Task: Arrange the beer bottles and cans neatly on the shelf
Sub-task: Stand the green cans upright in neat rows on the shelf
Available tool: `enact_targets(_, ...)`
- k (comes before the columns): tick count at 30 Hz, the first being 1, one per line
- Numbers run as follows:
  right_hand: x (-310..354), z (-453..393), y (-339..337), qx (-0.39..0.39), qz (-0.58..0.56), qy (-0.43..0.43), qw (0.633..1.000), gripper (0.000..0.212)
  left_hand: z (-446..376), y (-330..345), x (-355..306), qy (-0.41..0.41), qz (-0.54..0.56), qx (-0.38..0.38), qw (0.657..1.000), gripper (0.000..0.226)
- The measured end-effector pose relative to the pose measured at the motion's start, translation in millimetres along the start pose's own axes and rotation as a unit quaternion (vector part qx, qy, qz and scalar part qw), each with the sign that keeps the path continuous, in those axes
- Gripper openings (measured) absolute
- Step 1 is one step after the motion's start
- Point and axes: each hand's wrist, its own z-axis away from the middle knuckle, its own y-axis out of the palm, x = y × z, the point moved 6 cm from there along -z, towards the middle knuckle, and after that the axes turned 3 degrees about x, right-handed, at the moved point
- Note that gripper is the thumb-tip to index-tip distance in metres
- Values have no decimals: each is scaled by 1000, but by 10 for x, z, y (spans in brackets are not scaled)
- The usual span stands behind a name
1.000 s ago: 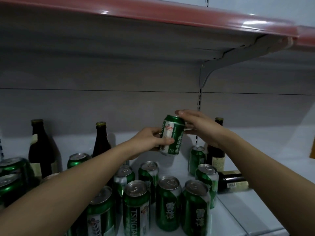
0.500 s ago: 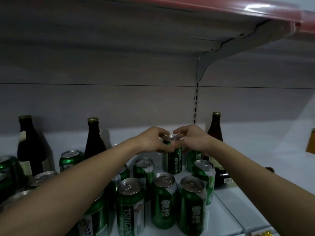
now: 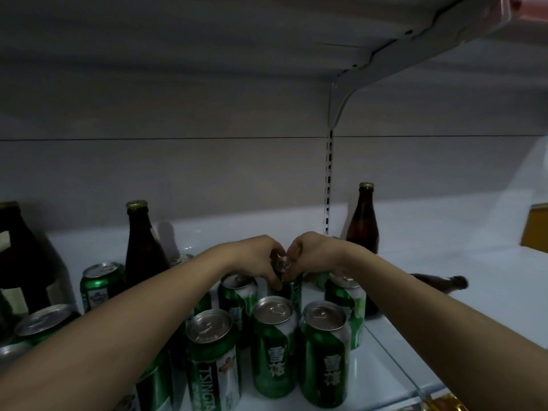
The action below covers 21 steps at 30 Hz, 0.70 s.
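- Left hand (image 3: pixel 255 259) and right hand (image 3: pixel 311 255) both grip the top of one green can (image 3: pixel 289 289), fingers curled round its rim.
- The can stands upright, apparently resting on the white shelf (image 3: pixel 444 310), behind the front cans (image 3: pixel 274 345).
- A brown bottle (image 3: pixel 363 221) stands just right.

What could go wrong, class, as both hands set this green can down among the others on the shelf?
1. The held can goes into a tight gap; the left hand or right hand could knock a neighbouring can.
2. The lying bottle beside the right forearm could roll if nudged.
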Motion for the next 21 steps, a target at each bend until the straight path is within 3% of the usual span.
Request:
enact_targets(3, 35, 71, -162, -46, -25, -23, 998, 31, 7, -84, -110, 6, 20, 3, 1000, 79)
enact_targets(7, -63, 318, -570, -163, -168, -43, 971, 10, 26, -368, -482, 57, 88, -121, 987, 57)
enact_targets(11, -403, 653, -934, -294, -248, -39, 922, 11, -10, -453, -1053, 125, 140, -203, 961, 40)
enact_targets(15, -997, 925, -1035, -349, -286, 2, 893, 10, -219, -149, -1599, 139, 128, -173, 967, 39)
enact_targets(18, -1571, 1077, -1023, -369, -326, 61, 868, 8, -442, 182, -1882, 108, 75, -119, 984, 54)
enact_targets(21, -2127, 1193, -914, -369, -367, 135, 843, 14, -635, 485, -2062, 82, -9, -92, 992, 53)
